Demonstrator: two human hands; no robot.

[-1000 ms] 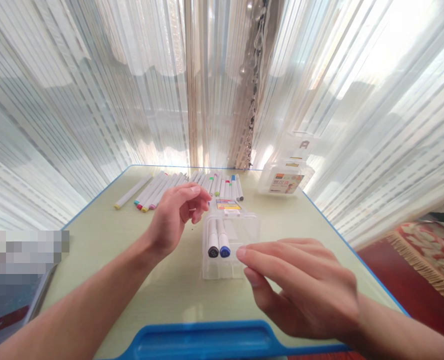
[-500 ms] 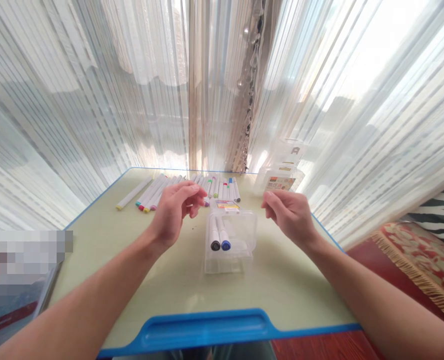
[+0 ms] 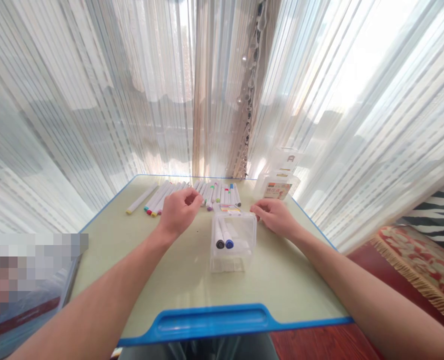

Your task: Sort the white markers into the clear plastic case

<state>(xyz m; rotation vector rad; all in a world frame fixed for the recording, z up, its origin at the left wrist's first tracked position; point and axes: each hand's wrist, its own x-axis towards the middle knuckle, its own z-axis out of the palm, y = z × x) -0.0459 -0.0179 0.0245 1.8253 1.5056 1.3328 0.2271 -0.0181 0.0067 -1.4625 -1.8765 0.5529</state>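
Observation:
A clear plastic marker case (image 3: pixel 232 242) stands in the middle of the pale green table (image 3: pixel 184 280), holding two white markers with a black cap and a blue cap. Behind it lies a row of several white markers (image 3: pixel 192 194) with coloured caps. My left hand (image 3: pixel 179 212) hovers over the near ends of that row, fingers curled, with nothing visible in it. My right hand (image 3: pixel 276 216) rests low on the table just right of the case's far corner, fingers loosely bent and apart.
A second clear case with a printed label (image 3: pixel 278 187) stands at the back right against the sheer curtains. The table's near edge has a blue tray rim (image 3: pixel 210 322). A fringed red rug (image 3: pixel 420 260) lies to the right; a dark flat object (image 3: pixel 30 305) lies to the left.
My right hand moved away from the front of the case to its far right side and lowered to the table. My left hand reached slightly farther toward the marker row.

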